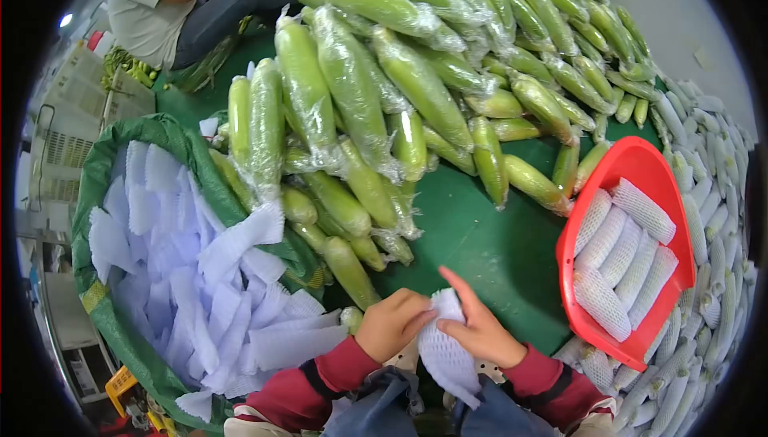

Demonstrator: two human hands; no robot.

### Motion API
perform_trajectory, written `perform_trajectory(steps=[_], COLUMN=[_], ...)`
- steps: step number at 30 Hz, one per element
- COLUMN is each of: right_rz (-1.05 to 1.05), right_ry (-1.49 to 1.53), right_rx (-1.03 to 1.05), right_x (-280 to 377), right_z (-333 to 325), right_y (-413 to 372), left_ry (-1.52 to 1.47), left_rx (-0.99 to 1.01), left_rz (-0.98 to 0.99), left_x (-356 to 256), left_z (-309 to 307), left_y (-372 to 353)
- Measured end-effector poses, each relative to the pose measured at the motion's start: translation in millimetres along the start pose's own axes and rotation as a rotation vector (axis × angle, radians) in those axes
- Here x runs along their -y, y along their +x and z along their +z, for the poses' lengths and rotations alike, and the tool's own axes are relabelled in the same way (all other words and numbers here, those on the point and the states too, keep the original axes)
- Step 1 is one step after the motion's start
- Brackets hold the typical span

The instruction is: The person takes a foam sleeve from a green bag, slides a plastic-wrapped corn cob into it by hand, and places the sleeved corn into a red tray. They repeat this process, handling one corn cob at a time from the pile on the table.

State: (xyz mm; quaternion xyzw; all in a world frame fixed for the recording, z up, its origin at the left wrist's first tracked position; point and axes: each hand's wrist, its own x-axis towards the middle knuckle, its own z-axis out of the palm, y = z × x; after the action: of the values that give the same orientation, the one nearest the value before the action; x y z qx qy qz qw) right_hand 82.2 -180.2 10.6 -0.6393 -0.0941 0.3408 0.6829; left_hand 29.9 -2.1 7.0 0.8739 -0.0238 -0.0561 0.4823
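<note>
My left hand (395,325) pinches the upper edge of a white foam net sleeve (448,355) that hangs over my lap. From the other side my right hand (483,331) grips the same sleeve, thumb pressed on its front and index finger stretched out. Whether a vegetable is inside the sleeve I cannot tell. Close beyond my left hand lies a long green vegetable (350,271), at the near end of a big pile of film-wrapped green vegetables (352,85).
At the left, a green woven sack (90,237) holds loose foam sleeves (184,277). A red basket (566,269) with several sleeved vegetables (620,249) stands at the right, beside a heap of sleeved ones (716,237). Another person (152,5) sits at the upper left near crates (68,133).
</note>
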Motion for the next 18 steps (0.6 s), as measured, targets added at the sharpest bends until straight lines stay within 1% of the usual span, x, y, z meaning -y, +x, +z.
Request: perform_trajectory(steps=[3, 4, 7, 8, 11, 12, 13, 15, 16, 18], right_rz=[0.472, 0.648, 0.794, 0.794, 0.527, 0.429, 0.42, 0.511, 0.513, 0.512], right_ry=[0.512, 0.574, 0.594, 0.596, 0.522, 0.696, 0.94, 1.02, 0.874, 0.58], right_rx=[0.268, 0.306, 0.476, 0.505, 0.304, 0.107, 0.045, -0.022, 0.099, 0.329], right_x=[-28, -38, -52, -49, -68, -49, -46, -43, -45, -59], right_z=[9, 9, 20, 26, 42, 49, 47, 50, 49, 47], right_y=[16, 19, 26, 25, 36, 46, 55, 66, 69, 77], left_ry=[0.525, 0.504, 0.001, -0.315, -1.109, -1.364, -1.312, -1.173, -1.253, -1.491], left_rx=[-0.135, -0.179, -0.333, -0.397, -0.507, -0.373, -0.139, 0.325, 0.366, -0.117], left_rz=[0.435, 0.474, 0.128, -0.156, -0.516, -0.588, -0.617, -0.665, -0.592, -0.55], left_x=[16, 20, 34, 35, 52, 62, 64, 62, 59, 65], left_z=[-15, -20, -19, -14, -11, -12, -15, -21, -27, -44], left_y=[-10, -13, -30, -37, -39, -44, -50, -60, -63, -54])
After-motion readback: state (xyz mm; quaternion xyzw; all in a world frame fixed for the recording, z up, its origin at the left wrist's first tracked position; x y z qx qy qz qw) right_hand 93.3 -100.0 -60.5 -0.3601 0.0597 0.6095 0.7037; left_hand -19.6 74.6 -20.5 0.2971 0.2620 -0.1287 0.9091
